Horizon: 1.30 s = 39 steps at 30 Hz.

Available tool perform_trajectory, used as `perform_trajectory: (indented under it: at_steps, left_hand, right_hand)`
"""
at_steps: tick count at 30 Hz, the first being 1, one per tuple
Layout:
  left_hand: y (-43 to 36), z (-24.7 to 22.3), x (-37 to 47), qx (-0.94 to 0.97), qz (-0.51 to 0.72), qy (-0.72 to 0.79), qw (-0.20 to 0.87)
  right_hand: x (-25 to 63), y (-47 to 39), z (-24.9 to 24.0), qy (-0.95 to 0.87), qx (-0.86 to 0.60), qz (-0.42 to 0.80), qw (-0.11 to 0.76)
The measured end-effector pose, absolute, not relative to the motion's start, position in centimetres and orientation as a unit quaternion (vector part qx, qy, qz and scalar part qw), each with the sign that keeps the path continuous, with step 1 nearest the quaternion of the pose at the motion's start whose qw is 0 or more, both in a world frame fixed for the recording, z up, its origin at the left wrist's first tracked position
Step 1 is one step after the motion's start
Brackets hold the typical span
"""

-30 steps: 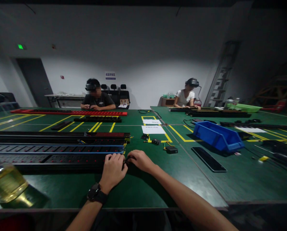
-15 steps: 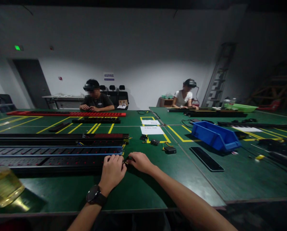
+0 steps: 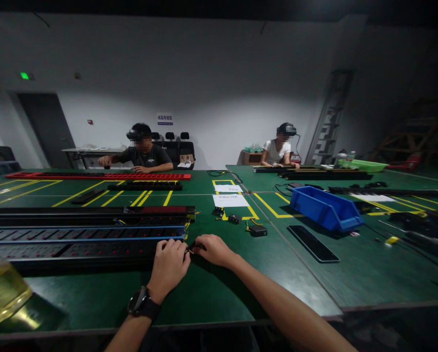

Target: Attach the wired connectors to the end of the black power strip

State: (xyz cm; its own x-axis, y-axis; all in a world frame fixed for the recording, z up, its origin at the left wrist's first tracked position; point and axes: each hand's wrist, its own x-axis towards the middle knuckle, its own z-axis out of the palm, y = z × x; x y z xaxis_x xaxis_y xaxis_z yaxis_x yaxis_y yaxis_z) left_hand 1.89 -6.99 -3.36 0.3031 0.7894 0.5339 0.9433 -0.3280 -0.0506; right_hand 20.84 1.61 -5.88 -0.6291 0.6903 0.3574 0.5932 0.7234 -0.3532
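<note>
My left hand (image 3: pixel 170 266), with a dark watch (image 3: pixel 142 303) on its wrist, is closed over the right end of the nearest long black strip (image 3: pixel 109 252), which has a row of reddish dots. Close beside it, my right hand (image 3: pixel 214 250) pinches a small dark piece at that end. A yellowish bit, perhaps wire, shows between the hands; the fingers hide the rest. Behind lie a blue-edged strip (image 3: pixel 87 233) and another black strip (image 3: pixel 76 213) with loose wires at its end. Small black parts (image 3: pixel 234 219) and a black block with wires (image 3: pixel 257 230) lie further right.
A phone (image 3: pixel 312 243) and a blue bin (image 3: pixel 325 209) stand to the right. At the near left is a bottle of yellow liquid (image 3: pixel 4 291). Two co-workers (image 3: pixel 147 156) (image 3: pixel 277 152) sit across the green table, near a red strip (image 3: pixel 160 176) and paper sheets (image 3: pixel 229 200).
My hands keep nearly the same pose at the strip's end; the view shifts slightly. The co-worker at the left has stretched one arm out to the left over the red strip.
</note>
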Motion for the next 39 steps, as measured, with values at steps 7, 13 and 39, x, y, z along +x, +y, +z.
perform_trajectory:
  at_steps: [7, 13, 39]
  left_hand:
    - [-6.92, -3.58, 1.50, -0.795, -0.208, -0.542, 0.175]
    - [-6.99, -3.43, 1.44, -0.799, -0.202, -0.541, 0.168]
    - [-7.20, -3.24, 1.75, -0.790, -0.216, -0.550, 0.162]
  right_hand:
    - [20.99, 1.50, -5.61, -0.898, -0.350, 0.111, 0.242]
    - [20.98, 1.50, -5.76, -0.899, -0.353, 0.109, 0.235]
    - [20.99, 1.26, -5.20, -0.897, -0.356, 0.119, 0.233]
